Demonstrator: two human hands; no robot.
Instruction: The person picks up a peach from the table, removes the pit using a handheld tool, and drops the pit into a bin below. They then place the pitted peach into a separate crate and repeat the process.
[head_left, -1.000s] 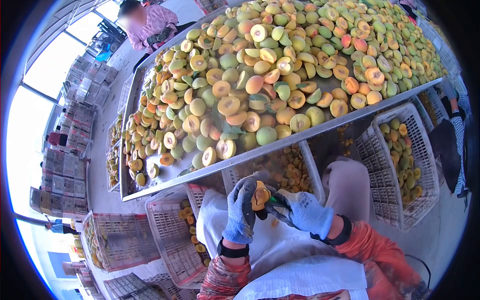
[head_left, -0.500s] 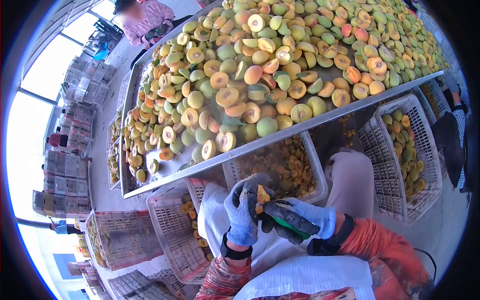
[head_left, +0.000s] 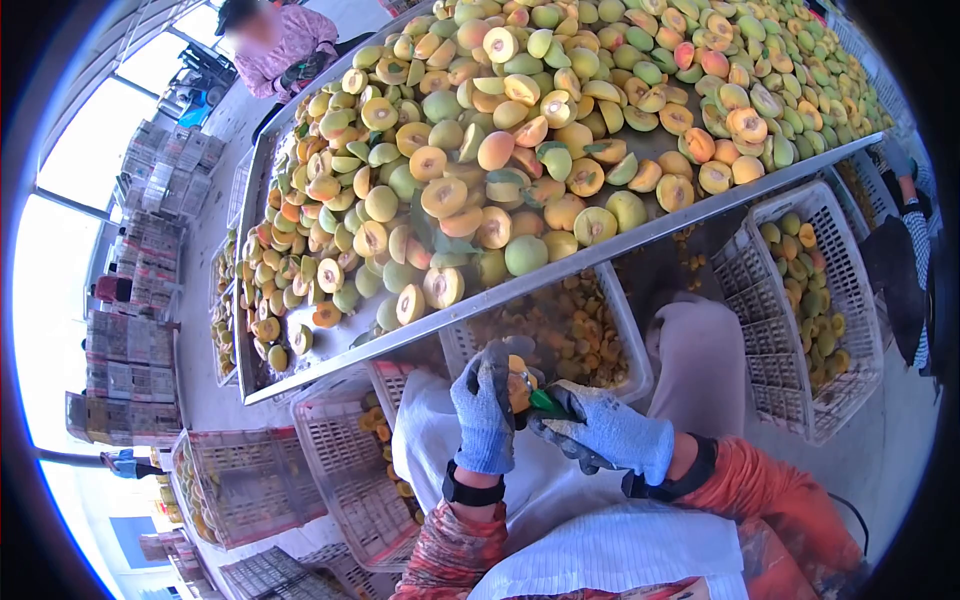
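Note:
My left hand (head_left: 485, 405), in a blue and grey glove, is closed round a piece of orange-yellow fruit (head_left: 519, 386). My right hand (head_left: 598, 425), gloved the same way, grips a tool with a green handle (head_left: 545, 402); its tip meets the fruit and is too small to make out. Both hands are above my lap, in front of a crate (head_left: 628, 378) of small fruit pieces. Beyond them lies a heap of halved green and orange fruit (head_left: 442, 198) on a metal table (head_left: 420, 328).
Crates stand at the lower left (head_left: 350, 490) and at the right (head_left: 800, 300), holding fruit. A person in pink (head_left: 290, 45) is at the table's far left side; another person's dark clothing (head_left: 893, 280) shows at the right edge. Stacked crates (head_left: 130, 345) line the far left.
My right hand has turned, and the green handle now points up to the fruit. My left hand has tilted, showing more of the fruit. The view has shifted slightly.

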